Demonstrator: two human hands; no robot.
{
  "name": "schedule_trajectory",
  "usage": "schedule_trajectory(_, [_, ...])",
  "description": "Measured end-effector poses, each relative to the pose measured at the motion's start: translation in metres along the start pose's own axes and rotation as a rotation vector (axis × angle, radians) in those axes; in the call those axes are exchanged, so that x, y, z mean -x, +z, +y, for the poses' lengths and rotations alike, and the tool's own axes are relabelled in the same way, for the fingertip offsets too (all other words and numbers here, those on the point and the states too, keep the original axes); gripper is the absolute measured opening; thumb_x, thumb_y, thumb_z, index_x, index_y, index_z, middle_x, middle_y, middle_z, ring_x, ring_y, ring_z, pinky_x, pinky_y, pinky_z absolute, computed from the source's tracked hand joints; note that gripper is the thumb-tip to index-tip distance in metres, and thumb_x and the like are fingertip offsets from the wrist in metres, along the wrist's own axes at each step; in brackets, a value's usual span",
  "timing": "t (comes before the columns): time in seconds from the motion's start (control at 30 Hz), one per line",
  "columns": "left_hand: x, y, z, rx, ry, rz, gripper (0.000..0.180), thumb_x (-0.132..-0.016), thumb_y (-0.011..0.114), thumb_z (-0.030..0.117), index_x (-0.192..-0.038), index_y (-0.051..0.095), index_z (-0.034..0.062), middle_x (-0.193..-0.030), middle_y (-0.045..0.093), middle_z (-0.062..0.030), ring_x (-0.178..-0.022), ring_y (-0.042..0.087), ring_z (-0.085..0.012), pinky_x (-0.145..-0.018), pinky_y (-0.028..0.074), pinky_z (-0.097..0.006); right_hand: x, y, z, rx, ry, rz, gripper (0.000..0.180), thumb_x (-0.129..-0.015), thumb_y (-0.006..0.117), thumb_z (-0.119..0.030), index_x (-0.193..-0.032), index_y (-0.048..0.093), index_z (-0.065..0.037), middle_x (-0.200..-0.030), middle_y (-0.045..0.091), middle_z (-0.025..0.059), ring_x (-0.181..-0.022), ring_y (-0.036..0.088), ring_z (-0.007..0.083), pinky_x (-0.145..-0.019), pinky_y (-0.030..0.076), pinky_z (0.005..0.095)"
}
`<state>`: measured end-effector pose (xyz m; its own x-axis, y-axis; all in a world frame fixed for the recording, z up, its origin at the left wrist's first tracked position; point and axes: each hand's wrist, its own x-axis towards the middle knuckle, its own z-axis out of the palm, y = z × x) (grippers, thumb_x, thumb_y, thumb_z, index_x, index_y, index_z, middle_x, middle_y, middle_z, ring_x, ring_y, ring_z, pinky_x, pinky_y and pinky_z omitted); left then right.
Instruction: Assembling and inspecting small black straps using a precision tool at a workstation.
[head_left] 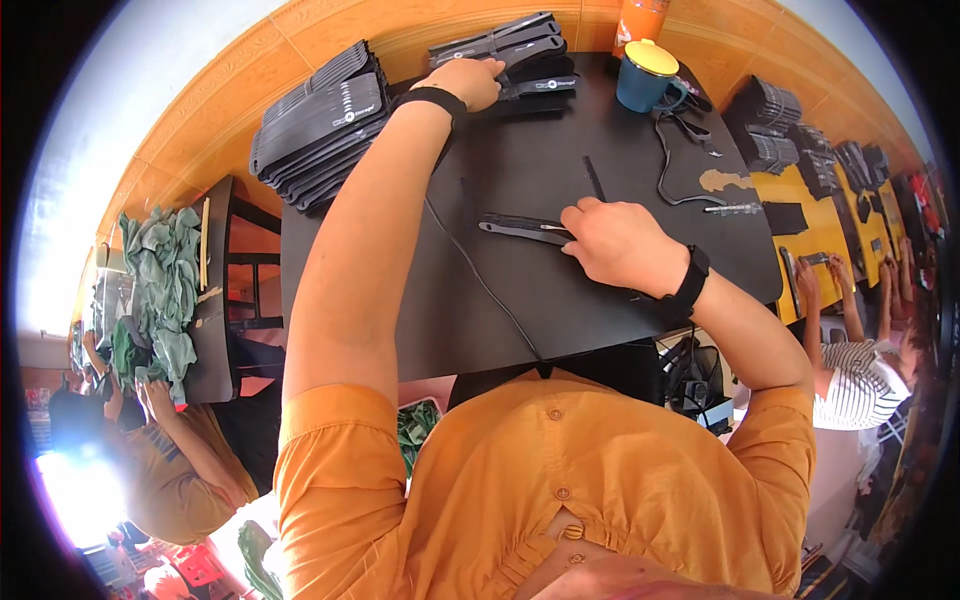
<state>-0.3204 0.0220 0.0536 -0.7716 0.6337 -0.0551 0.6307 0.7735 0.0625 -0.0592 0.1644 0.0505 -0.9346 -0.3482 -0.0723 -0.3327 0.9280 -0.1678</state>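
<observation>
My left hand [468, 85] reaches to the far edge of the dark table and rests at a pile of flat black fabric pieces [535, 90] with pale printing. Its index finger is stretched out; the other fingers are partly hidden. Near the table's middle my right hand [620, 240] is closed, its fingertips at the end of a narrow grey-black folded piece [520, 227]. A thin pale tip shows at these fingers, but what they grip is mostly hidden. Just beyond the knuckles a slim black strip [594, 178] sticks up and away.
A taller stack of black fabric pieces [325, 130] stands at the far left. A teal mug [640, 85] with yellow lid and an orange container [641, 22] stand far right. A black cord [480, 278] crosses the table [470, 330]. Other people work at both sides, near green cloth [160, 290] and yellow tables.
</observation>
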Motion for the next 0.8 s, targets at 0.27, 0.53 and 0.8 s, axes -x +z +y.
schedule_trajectory(0.27, [0.003, -0.004, -0.001, 0.005, -0.020, -0.012, 0.049, -0.099, 0.049, 0.026, -0.148, 0.042, 0.0236, -0.137, 0.055, -0.0188, -0.127, 0.052, -0.0361, -0.106, 0.041, -0.042, -0.023, -0.032, 0.005, -0.112, -0.012, -0.240, 0.044, -0.086, 0.066, -0.049, -0.084, 0.067, -0.005, -0.080, 0.067, 0.0174, -0.080, 0.065, 0.0375, -0.070, 0.052, 0.0464])
schedule_trajectory(0.53, [-0.002, 0.000, 0.003, -0.002, 0.012, -0.004, 0.050, -0.097, 0.049, 0.023, -0.147, 0.044, 0.0229, -0.134, 0.058, -0.0191, -0.123, 0.055, -0.0375, -0.105, 0.042, -0.041, -0.131, 0.014, 0.084, 0.064, 0.153, 0.313, 0.039, -0.090, 0.065, -0.035, -0.111, 0.060, -0.002, -0.111, 0.064, 0.0199, -0.100, 0.066, 0.0362, -0.083, 0.054, 0.0453])
schedule_trajectory(0.8, [-0.005, 0.006, -0.002, 0.035, -0.025, 0.020, 0.049, -0.098, 0.048, 0.023, -0.146, 0.045, 0.0215, -0.131, 0.060, -0.0197, -0.121, 0.056, -0.0374, -0.103, 0.044, -0.041, -0.141, 0.016, 0.072, 0.085, -0.024, 0.204, 0.033, -0.092, 0.059, -0.033, -0.100, 0.062, -0.002, -0.087, 0.069, 0.0185, -0.086, 0.068, 0.0373, -0.073, 0.054, 0.0466])
